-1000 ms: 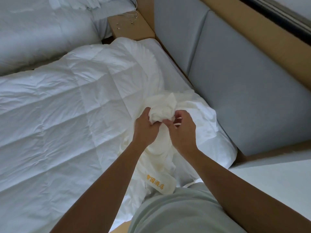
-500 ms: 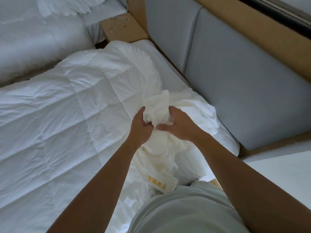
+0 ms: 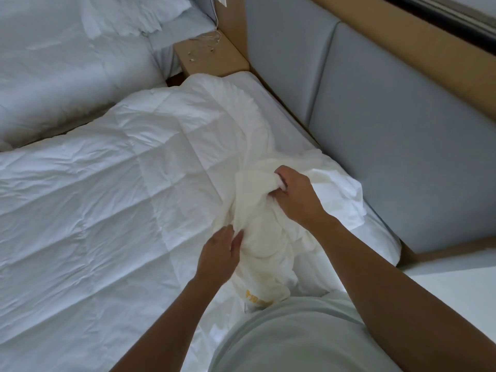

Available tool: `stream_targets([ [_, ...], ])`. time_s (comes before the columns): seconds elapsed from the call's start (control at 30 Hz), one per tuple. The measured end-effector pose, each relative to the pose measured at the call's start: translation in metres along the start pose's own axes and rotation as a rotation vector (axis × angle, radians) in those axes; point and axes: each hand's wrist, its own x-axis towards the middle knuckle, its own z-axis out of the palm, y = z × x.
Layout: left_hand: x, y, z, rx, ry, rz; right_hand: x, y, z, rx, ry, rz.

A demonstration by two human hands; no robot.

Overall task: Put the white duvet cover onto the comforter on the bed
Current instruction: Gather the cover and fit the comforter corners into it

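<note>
At the head corner of the bed (image 3: pixel 288 122), the hands have parted. Half a second ago both clutched the top of the bunched white duvet cover (image 3: pixel 264 224) side by side. Now the left hand (image 3: pixel 218 255) has dropped toward the person's torso and pinches a fold lower down, while the right hand (image 3: pixel 296 196) keeps its fist clenched on the upper end. The cover lies on the quilted comforter (image 3: pixel 107 200), its long axis running from near the padded headboard (image 3: pixel 389 135) toward the torso, the end with yellow lettering (image 3: pixel 255 302) nearest the person.
</note>
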Motion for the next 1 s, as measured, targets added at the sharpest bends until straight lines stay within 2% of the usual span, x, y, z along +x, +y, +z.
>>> stream_targets([
  [0.07, 0.004, -0.001, 0.006, -0.027, -0.098, -0.049, 0.001, -0.002, 0.008, -0.019, -0.008, -0.046],
  [0.13, 0.026, 0.01, -0.007, -0.186, -0.153, -0.207, 0.007, -0.005, 0.008, -0.005, 0.003, -0.061],
  [0.2, 0.057, 0.022, -0.026, -0.446, -0.094, -0.398, 0.014, -0.003, 0.007, -0.022, -0.025, -0.066],
  [0.23, 0.073, 0.026, -0.034, -0.503, -0.068, -0.419, 0.015, -0.002, 0.008, -0.032, -0.043, -0.069],
  [0.37, 0.115, 0.037, -0.048, -0.455, -0.197, -0.357, 0.019, -0.001, 0.021, -0.14, -0.016, -0.109],
  [0.43, 0.12, 0.033, -0.044, -0.467, -0.162, -0.331, 0.02, 0.001, 0.023, -0.242, 0.086, -0.069],
  [0.5, 0.122, 0.03, -0.039, -0.394, -0.092, -0.271, 0.016, 0.004, 0.025, -0.236, 0.158, 0.011],
  [0.6, 0.123, 0.029, -0.031, -0.266, 0.018, -0.255, 0.006, 0.008, 0.03, -0.148, 0.076, 0.125],
  [0.73, 0.125, 0.031, -0.026, -0.239, 0.126, -0.228, -0.002, 0.01, 0.027, -0.1, -0.027, 0.247],
  [1.0, 0.128, 0.018, -0.027, -0.261, 0.064, -0.23, 0.003, 0.019, -0.015, -0.102, -0.302, 0.509],
])
